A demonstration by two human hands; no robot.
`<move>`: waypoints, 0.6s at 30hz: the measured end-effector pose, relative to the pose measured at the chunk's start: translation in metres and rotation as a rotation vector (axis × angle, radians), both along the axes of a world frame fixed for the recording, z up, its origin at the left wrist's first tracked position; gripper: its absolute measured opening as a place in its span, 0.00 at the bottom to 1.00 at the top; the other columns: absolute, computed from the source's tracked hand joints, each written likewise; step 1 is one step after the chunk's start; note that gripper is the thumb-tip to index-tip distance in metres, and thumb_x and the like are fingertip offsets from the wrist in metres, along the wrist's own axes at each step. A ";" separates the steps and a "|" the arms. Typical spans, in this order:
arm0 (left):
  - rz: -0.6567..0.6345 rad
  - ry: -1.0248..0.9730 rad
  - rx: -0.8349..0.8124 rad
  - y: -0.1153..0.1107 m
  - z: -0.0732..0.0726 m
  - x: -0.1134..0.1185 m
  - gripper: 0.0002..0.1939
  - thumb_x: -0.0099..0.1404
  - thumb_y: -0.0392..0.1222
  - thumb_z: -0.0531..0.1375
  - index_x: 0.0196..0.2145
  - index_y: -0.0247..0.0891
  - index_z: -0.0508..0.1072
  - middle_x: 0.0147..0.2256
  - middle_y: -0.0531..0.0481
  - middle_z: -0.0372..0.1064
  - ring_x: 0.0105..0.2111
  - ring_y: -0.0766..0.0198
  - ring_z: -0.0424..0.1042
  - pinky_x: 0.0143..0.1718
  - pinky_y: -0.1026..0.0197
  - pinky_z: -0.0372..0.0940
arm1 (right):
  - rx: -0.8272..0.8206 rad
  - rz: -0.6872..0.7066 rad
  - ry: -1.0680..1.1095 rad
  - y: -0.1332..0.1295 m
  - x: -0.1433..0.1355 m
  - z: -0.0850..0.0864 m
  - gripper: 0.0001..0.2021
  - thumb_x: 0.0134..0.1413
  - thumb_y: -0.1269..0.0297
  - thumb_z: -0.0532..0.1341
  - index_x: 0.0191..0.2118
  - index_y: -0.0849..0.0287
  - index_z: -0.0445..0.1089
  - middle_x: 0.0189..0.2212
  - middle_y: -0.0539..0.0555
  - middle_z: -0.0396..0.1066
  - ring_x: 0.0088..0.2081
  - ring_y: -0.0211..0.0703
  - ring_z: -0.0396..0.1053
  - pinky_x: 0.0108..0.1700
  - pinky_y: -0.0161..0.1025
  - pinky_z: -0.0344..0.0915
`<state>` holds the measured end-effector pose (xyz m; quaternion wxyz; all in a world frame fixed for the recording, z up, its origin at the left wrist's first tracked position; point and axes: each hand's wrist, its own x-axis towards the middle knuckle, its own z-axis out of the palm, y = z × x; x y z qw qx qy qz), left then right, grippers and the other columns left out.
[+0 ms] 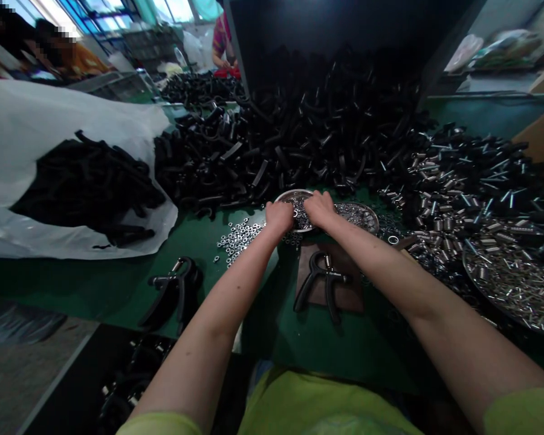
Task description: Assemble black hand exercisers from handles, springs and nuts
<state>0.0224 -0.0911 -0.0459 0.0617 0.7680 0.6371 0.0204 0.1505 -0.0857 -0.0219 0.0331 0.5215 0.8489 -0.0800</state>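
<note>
Both my hands are over a round metal dish (294, 193) of small shiny parts. My left hand (280, 216) is closed at the dish's left side, its fingertips bent down by the parts; a small metal ring shows beside them. At the right side, my right hand (320, 208) is curled with its fingers pointing into the dish. Whatever either hand pinches is hidden or too small to name. Nearer me, a black hand gripper (330, 296) with a metal spring lies on a brown pad (353, 296). Loose nuts (240, 238) are spread left of the dish.
Black handles (263, 151) are heaped behind the dishes, and more lie on a white sack (9, 169) at left. A second dish (375, 222) adjoins at right. Springs (444, 226) and a tray of metal pins (517, 278) lie farther right. Other assembled grippers (174, 293) are at left.
</note>
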 end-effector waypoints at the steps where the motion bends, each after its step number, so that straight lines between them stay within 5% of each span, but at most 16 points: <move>1: -0.002 -0.001 -0.007 0.001 -0.002 0.001 0.11 0.58 0.36 0.57 0.38 0.32 0.75 0.39 0.36 0.73 0.45 0.50 0.68 0.48 0.52 0.54 | 0.006 -0.017 -0.002 0.001 -0.001 -0.003 0.14 0.57 0.67 0.56 0.45 0.67 0.73 0.40 0.68 0.72 0.52 0.60 0.59 0.52 0.54 0.52; 8: -0.026 -0.072 0.009 -0.002 -0.002 -0.010 0.14 0.62 0.36 0.52 0.43 0.36 0.73 0.45 0.40 0.70 0.45 0.53 0.69 0.47 0.55 0.57 | 0.080 -0.141 0.051 -0.006 0.009 -0.005 0.16 0.60 0.71 0.50 0.49 0.68 0.68 0.44 0.68 0.71 0.49 0.54 0.64 0.47 0.46 0.56; 12: 0.022 -0.160 0.068 -0.009 0.001 -0.015 0.15 0.65 0.38 0.49 0.44 0.36 0.72 0.46 0.40 0.68 0.43 0.56 0.69 0.43 0.60 0.59 | 0.064 -0.170 0.144 -0.012 0.022 -0.001 0.13 0.57 0.65 0.56 0.44 0.62 0.72 0.41 0.62 0.73 0.43 0.49 0.68 0.41 0.40 0.59; 18: 0.059 -0.441 0.118 -0.056 0.001 -0.021 0.14 0.68 0.43 0.47 0.42 0.36 0.68 0.38 0.46 0.71 0.36 0.63 0.69 0.37 0.64 0.60 | 0.009 -0.091 0.337 -0.047 0.049 0.008 0.10 0.57 0.64 0.57 0.39 0.59 0.74 0.37 0.53 0.75 0.40 0.40 0.70 0.41 0.34 0.60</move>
